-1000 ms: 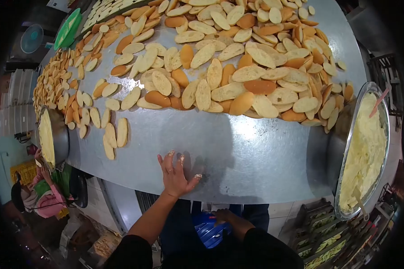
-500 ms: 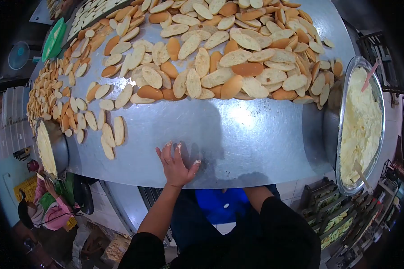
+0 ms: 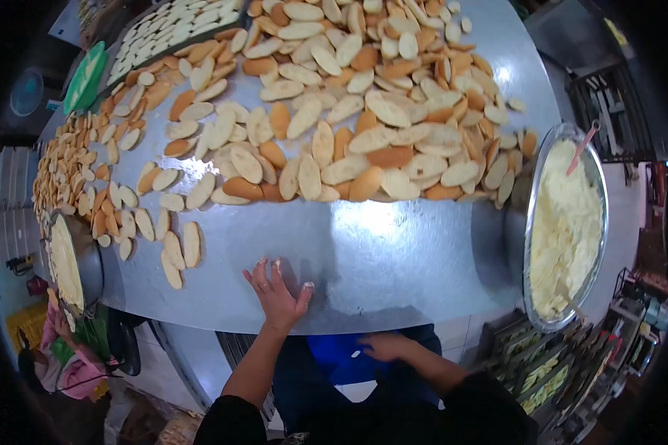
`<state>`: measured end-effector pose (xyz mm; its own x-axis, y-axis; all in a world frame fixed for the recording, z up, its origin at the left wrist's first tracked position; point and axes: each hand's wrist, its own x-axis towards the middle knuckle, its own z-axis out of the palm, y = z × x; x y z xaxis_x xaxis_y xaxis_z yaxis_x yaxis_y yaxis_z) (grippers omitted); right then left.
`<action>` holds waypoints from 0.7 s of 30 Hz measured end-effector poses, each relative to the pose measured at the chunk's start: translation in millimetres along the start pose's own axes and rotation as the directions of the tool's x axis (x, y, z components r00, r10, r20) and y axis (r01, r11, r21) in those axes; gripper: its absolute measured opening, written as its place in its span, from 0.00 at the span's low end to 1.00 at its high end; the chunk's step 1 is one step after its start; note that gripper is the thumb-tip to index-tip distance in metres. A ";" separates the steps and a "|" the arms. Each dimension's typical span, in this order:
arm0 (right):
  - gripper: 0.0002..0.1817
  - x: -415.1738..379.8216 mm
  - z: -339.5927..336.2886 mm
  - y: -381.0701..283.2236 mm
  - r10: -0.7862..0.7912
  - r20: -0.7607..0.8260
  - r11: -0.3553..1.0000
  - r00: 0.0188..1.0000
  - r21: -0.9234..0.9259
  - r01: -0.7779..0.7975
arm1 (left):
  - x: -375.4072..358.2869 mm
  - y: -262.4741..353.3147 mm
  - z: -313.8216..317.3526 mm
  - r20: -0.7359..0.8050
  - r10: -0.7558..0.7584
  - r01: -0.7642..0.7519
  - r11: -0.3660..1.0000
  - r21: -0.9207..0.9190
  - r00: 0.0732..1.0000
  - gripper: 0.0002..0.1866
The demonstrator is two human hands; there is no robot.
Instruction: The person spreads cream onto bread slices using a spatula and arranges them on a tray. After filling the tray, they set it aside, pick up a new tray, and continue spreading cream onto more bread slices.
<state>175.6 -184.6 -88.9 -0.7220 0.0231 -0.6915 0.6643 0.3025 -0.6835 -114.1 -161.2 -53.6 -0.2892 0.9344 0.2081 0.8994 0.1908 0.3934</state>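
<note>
My left hand (image 3: 278, 300) rests on the metal table (image 3: 416, 274) near its front edge, fingers spread, with pale cream on the fingertips and nothing held. Below that edge, my right hand (image 3: 384, 346) is over a blue object (image 3: 334, 363) between my legs; its fingers look loosely extended, with no held thing visible. A small white spot shows on the blue surface beside them. Oval bread slices (image 3: 322, 141) lie piled across the table beyond my hands, some pale side up, some brown side up. Two slices (image 3: 191, 245) (image 3: 173, 251) lie nearest my left hand.
At the right edge stands a large metal bowl (image 3: 528, 245) of pale cream with a pink-handled utensil (image 3: 583, 148). Another cream pot (image 3: 90, 256) is at left. Behind are a filled tray (image 3: 178, 33) and a green basket (image 3: 86, 78). A person in pink (image 3: 78, 363) sits lower left; racks (image 3: 549, 363) stand lower right.
The view has shifted, so the table and bowls appear lower and further left. My right hand has come out from under the table edge into sight. My left hand keeps its spread pose.
</note>
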 end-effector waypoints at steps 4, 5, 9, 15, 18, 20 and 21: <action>0.17 -67.1 -114.0 -75.5 -0.274 0.301 0.879 0.913 0.464 0.111 | 48.5 -4.8 6.8 -0.078 -0.143 0.140 0.989 -0.041 0.987 0.40; 0.15 -76.2 -139.1 -89.9 -0.351 0.150 0.822 0.924 0.522 0.228 | 61.4 -6.0 7.0 -0.089 -0.131 0.129 0.991 -0.022 0.987 0.39; 0.14 -73.7 -269.4 -117.0 -0.216 -0.562 0.832 0.799 0.322 0.451 | 95.6 -10.7 32.6 -0.061 -0.126 0.130 0.988 0.081 0.990 0.39; 0.14 1.3 -473.1 -86.7 -0.120 -0.851 0.878 0.511 0.150 0.455 | 97.7 -4.6 32.9 -0.052 -0.114 0.119 0.986 0.118 0.992 0.36; 0.15 51.2 -563.0 -56.4 -0.154 -0.875 0.974 0.460 -0.057 0.219 | 99.3 -5.5 32.7 -0.026 -0.134 0.136 0.985 0.105 0.991 0.36; 0.16 73.4 -611.5 -42.0 -0.209 -0.897 0.978 0.389 -0.194 0.078 | 96.2 -4.2 31.5 -0.005 -0.137 0.137 0.986 0.095 0.991 0.35; 0.16 81.7 -634.3 -42.6 -0.240 -0.912 0.968 0.333 -0.250 0.015 | 96.0 -3.8 31.3 -0.008 -0.145 0.145 0.985 0.096 0.989 0.35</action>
<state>-34.3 408.7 32.0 -0.5763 0.8039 0.1473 0.5839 0.5311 -0.6140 -135.1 -62.8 -63.2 -0.4191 0.8945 0.1558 0.8752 0.3523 0.3316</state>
